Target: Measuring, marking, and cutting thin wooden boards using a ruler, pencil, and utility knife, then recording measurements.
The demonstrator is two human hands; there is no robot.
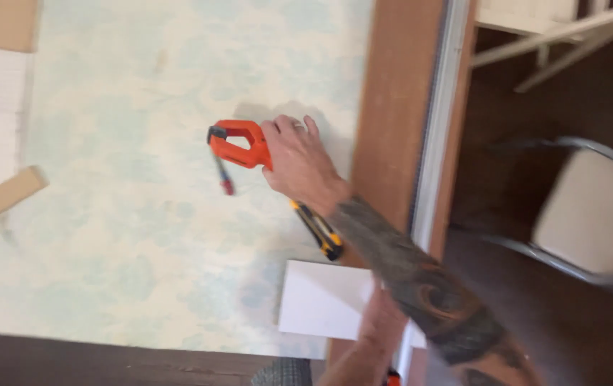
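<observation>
- The right hand (298,161) reaches across the pale mottled bench (128,214), fingers closed round the rear of an orange clamp (238,143), which lies flat on the surface near the brown wooden edge strip (392,107)
- The left hand (376,322) sits low by the bench's near edge, touching a white sheet (321,300); whether its fingers are spread or pinching I cannot tell, since the forearm covers them
- A small red-tipped tool (223,176) lies just beside the clamp, below its head, and a yellow-and-black utility knife (319,230) lies under the right wrist
- Risks, as I judge them: lifting the clamp could knock the red-tipped tool aside; the wrist might drag over the knife and nudge it off the edge toward the padded chair (592,214); the white sheet overhangs and could slip if the left hand lets go
</observation>
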